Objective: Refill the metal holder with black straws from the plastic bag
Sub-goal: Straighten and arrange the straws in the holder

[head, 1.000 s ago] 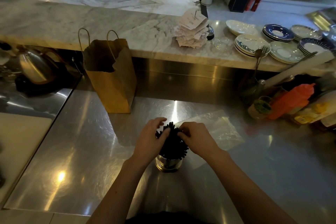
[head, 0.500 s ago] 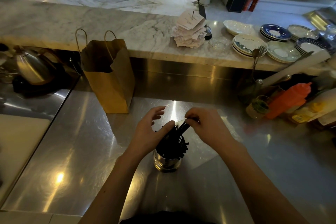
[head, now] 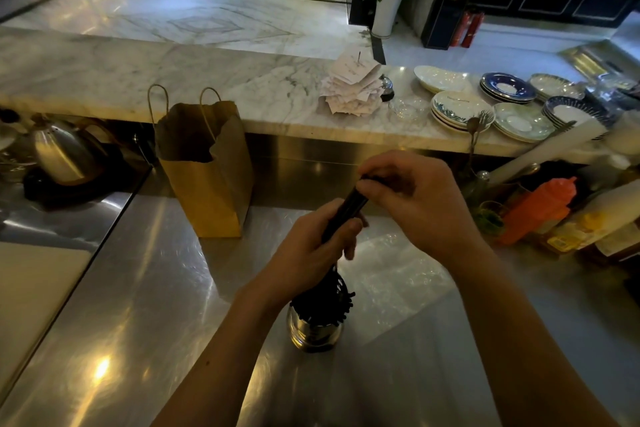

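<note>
Dim, warm light; glare spots on the steel counter [head: 104, 322]; wide-angle bending at edges; soft focus.

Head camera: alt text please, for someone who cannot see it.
The left hand and right hand grip a small bundle of black straws over the metal holder, packed with straws, on a steel counter. A clear plastic bag lies flat to its right; a brown paper bag stands behind.

I note both bare forearms reaching in from the near edge of the steel counter [head: 138, 322]. Left hand [head: 308, 250] grips the lower part of a bundle of black straws [head: 349, 206]. Right hand [head: 420, 204] pinches its upper end, fingers curled.
</note>
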The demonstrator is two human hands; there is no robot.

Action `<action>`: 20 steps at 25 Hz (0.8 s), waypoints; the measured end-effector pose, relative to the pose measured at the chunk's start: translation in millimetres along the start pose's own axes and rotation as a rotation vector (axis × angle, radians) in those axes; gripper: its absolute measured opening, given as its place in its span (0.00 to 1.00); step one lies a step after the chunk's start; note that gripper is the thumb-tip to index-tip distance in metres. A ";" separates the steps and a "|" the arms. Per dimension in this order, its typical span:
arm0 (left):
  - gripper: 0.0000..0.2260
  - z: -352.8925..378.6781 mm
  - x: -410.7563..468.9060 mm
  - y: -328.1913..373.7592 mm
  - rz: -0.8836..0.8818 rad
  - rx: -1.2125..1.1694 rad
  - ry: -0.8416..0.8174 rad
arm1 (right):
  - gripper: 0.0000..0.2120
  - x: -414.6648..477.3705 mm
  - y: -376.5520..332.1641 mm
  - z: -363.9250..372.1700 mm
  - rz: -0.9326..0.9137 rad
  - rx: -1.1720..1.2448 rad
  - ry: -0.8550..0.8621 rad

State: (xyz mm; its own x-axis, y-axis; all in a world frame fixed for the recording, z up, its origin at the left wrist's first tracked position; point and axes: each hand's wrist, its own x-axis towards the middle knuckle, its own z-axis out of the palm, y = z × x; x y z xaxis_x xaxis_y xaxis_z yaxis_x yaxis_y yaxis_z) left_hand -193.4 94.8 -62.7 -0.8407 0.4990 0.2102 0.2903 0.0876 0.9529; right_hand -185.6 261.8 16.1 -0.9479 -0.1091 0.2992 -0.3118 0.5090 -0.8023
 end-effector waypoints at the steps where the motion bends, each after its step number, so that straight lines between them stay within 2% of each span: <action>1: 0.09 -0.9 -1.2 0.2 0.010 -0.030 -0.001 | 0.10 -1.2 0.8 1.5 0.032 0.082 0.024; 7: 0.13 -2.9 -10.9 -1.2 -0.024 -0.214 -0.025 | 0.12 -15.3 5.0 12.8 0.105 0.414 0.095; 12: 0.11 -1.0 -16.8 0.6 -0.049 -0.262 0.003 | 0.13 -23.7 10.4 17.4 0.098 0.429 0.069; 16: 0.12 -1.6 -17.1 2.8 -0.047 -0.297 -0.021 | 0.16 -27.8 10.1 21.1 0.084 0.446 0.170; 20: 0.13 -4.5 -16.9 4.9 -0.059 -0.300 -0.038 | 0.12 -30.3 9.2 27.1 0.028 0.364 0.259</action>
State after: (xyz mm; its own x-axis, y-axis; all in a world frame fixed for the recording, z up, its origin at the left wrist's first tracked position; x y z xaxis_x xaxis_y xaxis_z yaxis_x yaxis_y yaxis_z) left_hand -179.9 82.9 -60.6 -0.8326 0.5332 0.1498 0.0889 -0.1383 0.9864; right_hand -161.5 246.7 -14.4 -0.9234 0.1411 0.3569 -0.3326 0.1699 -0.9276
